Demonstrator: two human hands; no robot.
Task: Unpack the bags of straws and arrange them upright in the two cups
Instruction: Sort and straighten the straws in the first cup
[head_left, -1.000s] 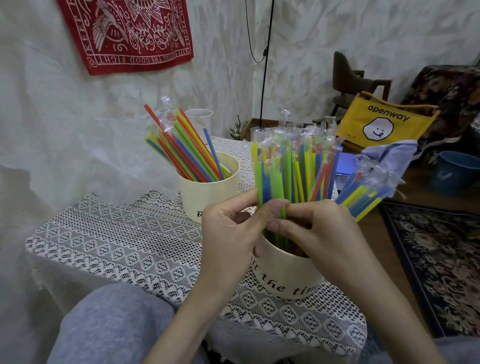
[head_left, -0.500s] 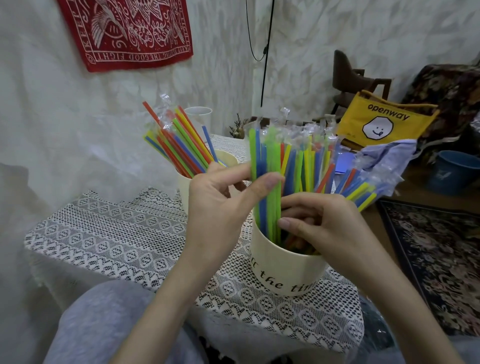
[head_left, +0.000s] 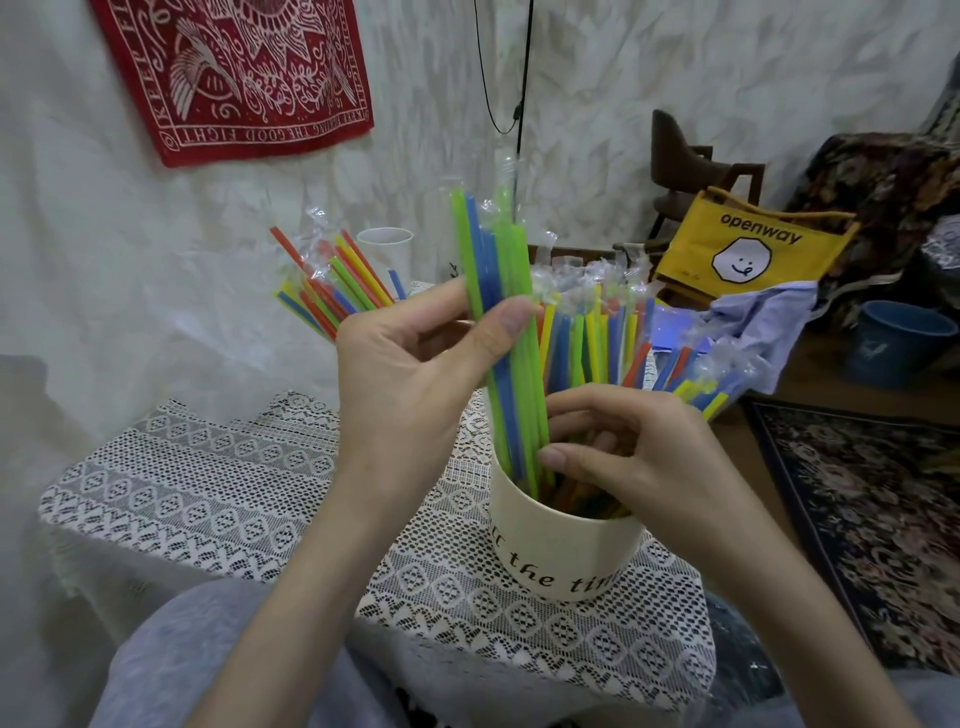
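Observation:
A cream cup (head_left: 563, 558) with black lettering stands at the table's near right and holds many wrapped coloured straws (head_left: 597, 332). My left hand (head_left: 410, 384) pinches a small bunch of green and blue straws (head_left: 498, 322), raised above the others with their lower ends inside the cup. My right hand (head_left: 623, 447) rests at the cup's mouth, its fingers curled against the straws there. A second cream cup is hidden behind my left hand; its straws (head_left: 332, 291) fan out to the left.
A white lace cloth (head_left: 208, 493) covers the small table. A clear plastic cup (head_left: 385, 249) stands at the back. To the right are a yellow bag (head_left: 748, 249), a blue bucket (head_left: 898, 343) and a patterned rug (head_left: 883, 519). My grey-clad knee (head_left: 208, 660) is below.
My left hand has lifted the green and blue bunch higher out of the cup. My right hand has dropped to the cup's mouth. The view has drawn closer.

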